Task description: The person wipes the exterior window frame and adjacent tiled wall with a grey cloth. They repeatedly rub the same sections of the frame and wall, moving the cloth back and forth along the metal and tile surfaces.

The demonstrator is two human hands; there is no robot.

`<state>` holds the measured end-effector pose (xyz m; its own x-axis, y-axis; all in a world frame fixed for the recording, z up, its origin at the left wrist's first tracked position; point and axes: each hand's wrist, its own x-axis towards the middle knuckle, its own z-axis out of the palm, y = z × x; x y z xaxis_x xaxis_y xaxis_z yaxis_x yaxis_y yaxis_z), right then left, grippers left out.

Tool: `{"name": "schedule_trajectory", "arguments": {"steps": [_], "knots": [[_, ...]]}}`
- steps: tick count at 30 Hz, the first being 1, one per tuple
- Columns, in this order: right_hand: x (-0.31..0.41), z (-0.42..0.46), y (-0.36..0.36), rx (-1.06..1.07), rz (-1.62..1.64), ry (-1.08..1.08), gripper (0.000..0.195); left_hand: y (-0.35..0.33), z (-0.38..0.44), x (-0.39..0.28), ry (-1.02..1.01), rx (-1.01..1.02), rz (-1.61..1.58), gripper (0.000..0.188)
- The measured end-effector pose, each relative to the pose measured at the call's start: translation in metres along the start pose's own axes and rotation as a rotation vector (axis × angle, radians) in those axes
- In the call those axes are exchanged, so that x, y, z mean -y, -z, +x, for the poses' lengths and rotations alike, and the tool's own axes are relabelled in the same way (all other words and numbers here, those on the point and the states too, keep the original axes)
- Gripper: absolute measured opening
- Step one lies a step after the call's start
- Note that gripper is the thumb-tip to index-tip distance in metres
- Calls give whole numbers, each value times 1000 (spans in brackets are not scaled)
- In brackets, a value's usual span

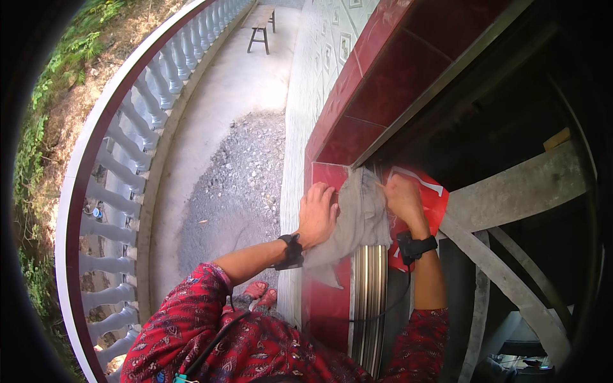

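A wet-looking grey cloth (357, 220) lies over a red-tiled window sill (330, 287) and the metal sliding track (371, 306). My left hand (317, 215) rests on the sill's outer edge at the cloth's left side, fingers slightly apart; whether it grips the cloth is unclear. My right hand (403, 198) is closed around a thin, light-coloured stick (379, 184), whose tip meets the cloth near the track's corner. Behind the right hand is a red plastic sheet (433, 191) with white markings. Each wrist wears a black strap, the right one with a cable.
On the right, wooden beams (517, 186) cross a dark interior. Red tiles (383, 91) frame the opening. To the left, a balustrade (119, 196) borders a walkway with a gravel pile (239, 177) and a wooden bench (258, 21) farther off. A cable crosses the track.
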<state>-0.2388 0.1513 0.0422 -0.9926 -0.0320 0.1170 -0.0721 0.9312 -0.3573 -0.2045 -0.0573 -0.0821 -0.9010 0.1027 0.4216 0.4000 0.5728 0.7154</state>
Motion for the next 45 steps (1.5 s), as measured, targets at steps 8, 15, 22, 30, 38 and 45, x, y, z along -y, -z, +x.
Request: {"name": "schedule_trajectory", "arguments": {"steps": [8, 15, 22, 30, 38, 45], "knots": [[-5, -15, -42, 103, 495, -49, 12, -2, 6, 8, -173, -103, -226, 21], [35, -32, -41, 114, 1604, -248, 6, 11, 20, -11, 4, 111, -634, 34], [18, -62, -6, -379, 1619, -187, 9, 35, 9, -75, 161, 569, -1085, 44], [-5, -2, -52, -438, 346, 35, 10, 7, -23, -56, -32, 146, -567, 45], [10, 40, -73, -163, -132, -113, 11, -2, -17, -40, 6, 24, -515, 47], [-14, 37, -41, 38, -67, 93, 8, -2, -15, -25, -128, 209, -451, 54]]}}
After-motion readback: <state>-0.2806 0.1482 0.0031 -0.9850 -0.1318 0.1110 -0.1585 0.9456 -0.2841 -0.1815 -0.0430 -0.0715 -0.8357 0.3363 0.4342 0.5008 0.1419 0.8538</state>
